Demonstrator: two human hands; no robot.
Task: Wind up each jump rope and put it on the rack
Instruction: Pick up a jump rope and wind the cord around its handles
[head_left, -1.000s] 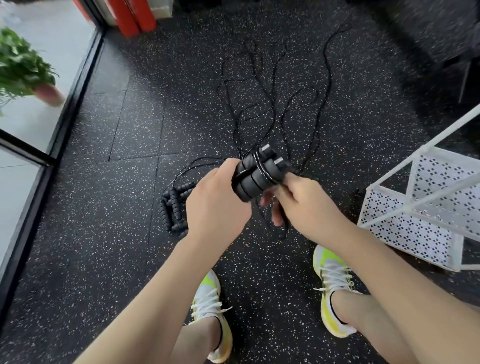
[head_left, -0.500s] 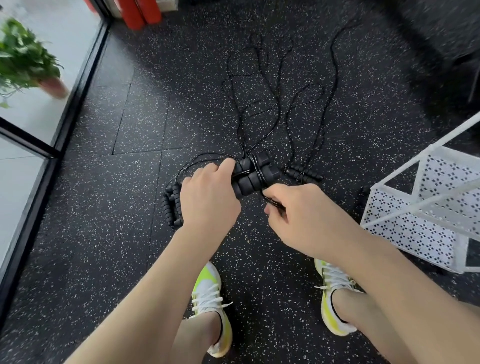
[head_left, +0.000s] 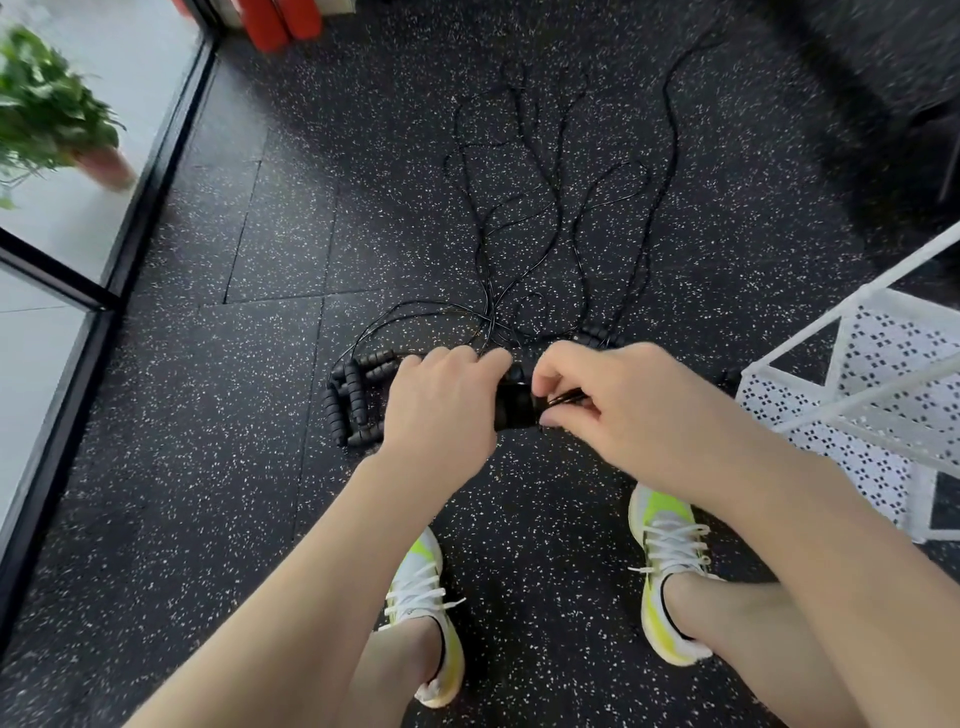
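Both hands clutch one jump rope: left hand (head_left: 441, 405) curls round its paired black foam handles (head_left: 511, 402), right hand (head_left: 618, 405) pinches the thin cord (head_left: 566, 397) beside them (low above the speckled floor (head_left: 260, 234)); white perforated rack (head_left: 852, 405) stands right, loose ropes (head_left: 524, 208) sprawl beyond, spare handles (head_left: 353, 395) left

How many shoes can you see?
2. The left shoe stands on the speckled floor below the left forearm; the right shoe stands near the white rack, partly covered by the right forearm. No others show.
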